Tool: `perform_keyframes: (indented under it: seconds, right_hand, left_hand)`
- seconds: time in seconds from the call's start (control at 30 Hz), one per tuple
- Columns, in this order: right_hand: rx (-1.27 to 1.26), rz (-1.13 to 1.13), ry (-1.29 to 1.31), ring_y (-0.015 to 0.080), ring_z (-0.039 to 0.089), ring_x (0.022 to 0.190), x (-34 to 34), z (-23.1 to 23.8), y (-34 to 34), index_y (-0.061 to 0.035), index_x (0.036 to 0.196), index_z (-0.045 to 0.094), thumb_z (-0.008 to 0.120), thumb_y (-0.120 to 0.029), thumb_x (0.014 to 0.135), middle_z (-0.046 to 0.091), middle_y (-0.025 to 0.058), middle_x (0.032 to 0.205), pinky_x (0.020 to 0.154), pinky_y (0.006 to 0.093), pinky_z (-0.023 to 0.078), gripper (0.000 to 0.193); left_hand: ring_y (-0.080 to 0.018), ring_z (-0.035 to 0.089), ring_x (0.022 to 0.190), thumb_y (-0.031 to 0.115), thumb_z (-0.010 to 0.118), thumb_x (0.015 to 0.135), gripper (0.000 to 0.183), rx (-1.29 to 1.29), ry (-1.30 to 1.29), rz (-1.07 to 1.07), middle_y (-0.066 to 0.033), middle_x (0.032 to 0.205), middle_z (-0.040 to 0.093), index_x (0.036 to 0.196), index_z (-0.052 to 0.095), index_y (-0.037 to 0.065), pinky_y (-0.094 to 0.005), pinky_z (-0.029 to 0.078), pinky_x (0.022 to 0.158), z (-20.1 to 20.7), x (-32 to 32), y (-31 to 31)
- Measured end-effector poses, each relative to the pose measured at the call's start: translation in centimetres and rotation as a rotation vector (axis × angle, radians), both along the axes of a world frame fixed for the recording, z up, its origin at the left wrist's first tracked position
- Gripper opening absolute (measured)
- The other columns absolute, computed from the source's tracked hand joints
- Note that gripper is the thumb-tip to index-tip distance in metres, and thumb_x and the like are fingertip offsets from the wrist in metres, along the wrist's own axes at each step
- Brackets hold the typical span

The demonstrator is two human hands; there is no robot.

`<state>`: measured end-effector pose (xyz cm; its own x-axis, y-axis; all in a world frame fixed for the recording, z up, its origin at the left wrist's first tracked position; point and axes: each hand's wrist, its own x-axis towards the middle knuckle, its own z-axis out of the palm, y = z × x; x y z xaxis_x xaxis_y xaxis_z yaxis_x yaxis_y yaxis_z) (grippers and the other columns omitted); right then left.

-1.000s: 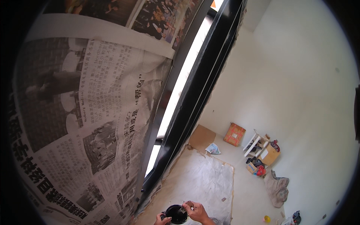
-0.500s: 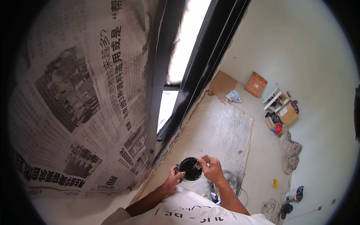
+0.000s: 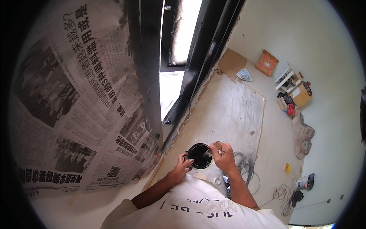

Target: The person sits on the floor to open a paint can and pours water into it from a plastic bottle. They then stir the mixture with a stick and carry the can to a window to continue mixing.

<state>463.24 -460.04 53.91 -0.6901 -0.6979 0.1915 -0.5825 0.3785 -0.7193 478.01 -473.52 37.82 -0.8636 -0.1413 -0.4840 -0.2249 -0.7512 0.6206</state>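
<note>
Out in front of my body, my left hand (image 3: 182,167) is wrapped round the left side of a round can (image 3: 190,150) with a black inside and dark, paint-like contents. At the can's right edge, my right hand (image 3: 226,157) is closed on a small tool (image 3: 207,153) with a brown handle. Its greyish working end dips into the can's mouth; whether it is a blade or a brush I cannot tell. Close on my left, newspaper (image 3: 84,114) covers a large panel beside a black window frame (image 3: 190,76).
Plastic sheeting (image 3: 232,110) lies over the floor ahead. To the right are coiled cables (image 3: 282,196), a bucket (image 3: 302,183), a crumpled cloth (image 3: 301,137) and a yellow tape roll (image 3: 286,168). Farther off stand a red-brown carton (image 3: 267,63) and a white stool (image 3: 286,78).
My view has shifted, so the newspapered panel sits farther left. Both hands and the can appear higher in the picture, and the tool's end still reaches into the can.
</note>
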Motion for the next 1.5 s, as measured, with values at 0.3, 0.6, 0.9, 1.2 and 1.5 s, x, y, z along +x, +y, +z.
perform_keyframes:
  seconds: [0.3,0.6,0.9,1.2,1.5]
  right_hand:
    - [-0.184,-0.071,0.049,0.0301,0.064,0.073,1.0,-0.5,-0.2,-0.0046,0.085,0.068,0.065,-0.019,0.096,0.068,0.0094,0.078,0.077,0.0412,0.044,0.019]
    - [-0.071,-0.121,0.238,0.0321,0.062,0.068,0.3,-0.7,1.4,-0.0041,0.085,0.068,0.065,-0.02,0.096,0.065,0.0106,0.074,0.075,0.0426,0.043,0.02]
    - [-0.023,-0.004,0.033,0.0327,0.064,0.072,1.7,-0.8,1.4,-0.0045,0.085,0.069,0.063,-0.025,0.098,0.066,0.0107,0.075,0.077,0.0417,0.044,0.025]
    - [-0.149,-0.116,0.137,0.0321,0.066,0.074,1.5,-1.4,1.0,-0.0058,0.089,0.071,0.064,-0.025,0.097,0.068,0.0104,0.077,0.073,0.0437,0.046,0.022]
    - [0.044,-0.101,0.184,0.0307,0.065,0.072,0.8,-1.3,1.4,-0.0089,0.089,0.071,0.063,-0.022,0.096,0.066,0.0075,0.072,0.079,0.042,0.045,0.017]
  left_hand:
    - [-0.023,0.048,0.123,0.027,0.065,0.093,0.069,-0.014,-0.02,-0.036,-0.0096,0.138,0.041,0.147,0.023,0.021,-0.0505,0.039,0.105,-0.2,0.5,0.2]
    - [-0.0246,0.048,0.123,0.029,0.066,0.092,0.069,-0.034,-0.054,-0.067,-0.0091,0.139,0.04,0.146,0.024,0.022,-0.0518,0.039,0.105,0.5,1.1,0.2]
    - [-0.026,0.047,0.126,0.03,0.067,0.091,0.067,-0.005,-0.051,-0.078,-0.0084,0.14,0.04,0.144,0.026,0.023,-0.0527,0.038,0.106,-0.4,1.4,0.3]
    - [-0.0303,0.046,0.127,0.025,0.063,0.095,0.054,0.033,-0.041,-0.048,-0.0073,0.141,0.041,0.139,0.031,0.024,-0.0565,0.039,0.105,-1.2,1.2,-0.2]
    - [-0.0319,0.048,0.122,0.025,0.066,0.094,0.057,0.04,-0.058,-0.063,-0.0088,0.138,0.041,0.139,0.032,0.021,-0.0553,0.043,0.104,-1.3,1.0,-1.0]
